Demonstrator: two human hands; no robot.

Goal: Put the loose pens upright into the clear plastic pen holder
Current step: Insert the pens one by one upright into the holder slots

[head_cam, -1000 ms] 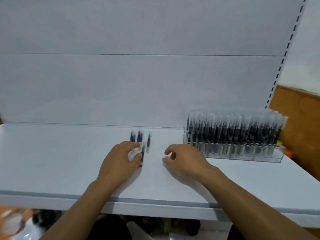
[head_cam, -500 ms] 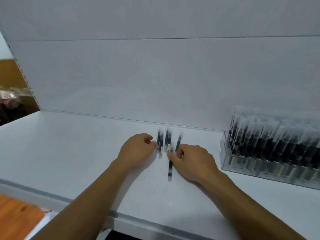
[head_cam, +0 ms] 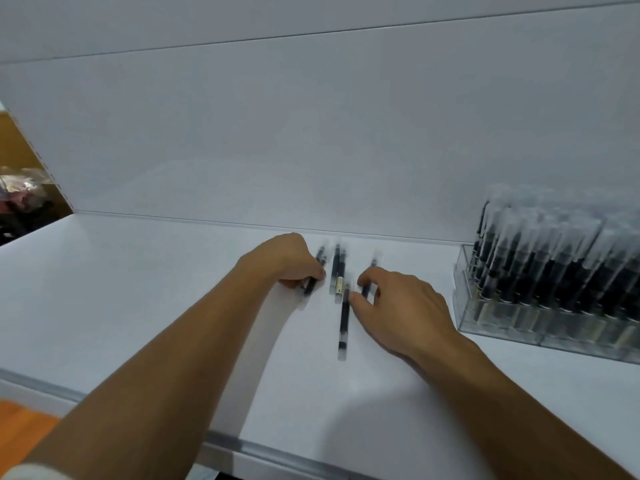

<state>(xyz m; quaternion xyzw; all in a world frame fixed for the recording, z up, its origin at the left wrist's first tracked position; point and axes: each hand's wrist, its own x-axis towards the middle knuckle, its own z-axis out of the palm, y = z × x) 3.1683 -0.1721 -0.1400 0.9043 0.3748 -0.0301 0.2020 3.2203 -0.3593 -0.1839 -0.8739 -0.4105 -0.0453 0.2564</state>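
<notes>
Pen holder (head_cam: 465, 292), seemingly full of pens (head_cam: 540, 271)

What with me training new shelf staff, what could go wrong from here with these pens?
1. The left hand grips the held pens, seemingly two at once; one might slip on lifting.
2. The loose pens lie close beside the right hand on the smooth shelf; a nudge could roll them toward its front edge.
3. The pen holder looks packed where visible; pushing more in could tilt standing pens.
</notes>
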